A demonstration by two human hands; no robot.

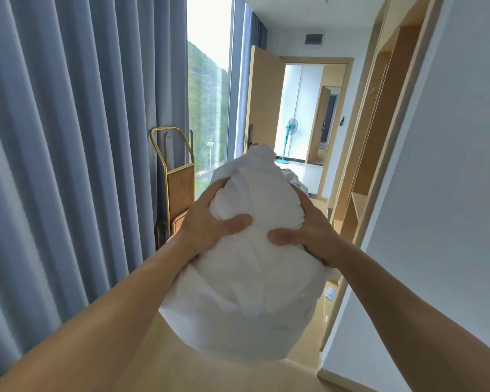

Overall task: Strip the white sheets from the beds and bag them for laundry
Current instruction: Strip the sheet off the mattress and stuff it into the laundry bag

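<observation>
The bundled white sheets [246,278] were gripped by both the left hand [210,222] and right hand [309,236], and were best kept squeezed tight so no loose fabric trailed

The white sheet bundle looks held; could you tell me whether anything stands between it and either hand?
Nothing visible does: the left hand and the right hand both grip the sheet bundle directly, fingers curled round it and thumbs pressed into the cloth.

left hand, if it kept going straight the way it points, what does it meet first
The white sheet bundle: the left hand grips it, thumb pointing into the cloth toward the right hand on the far side, probably next in line.
</observation>
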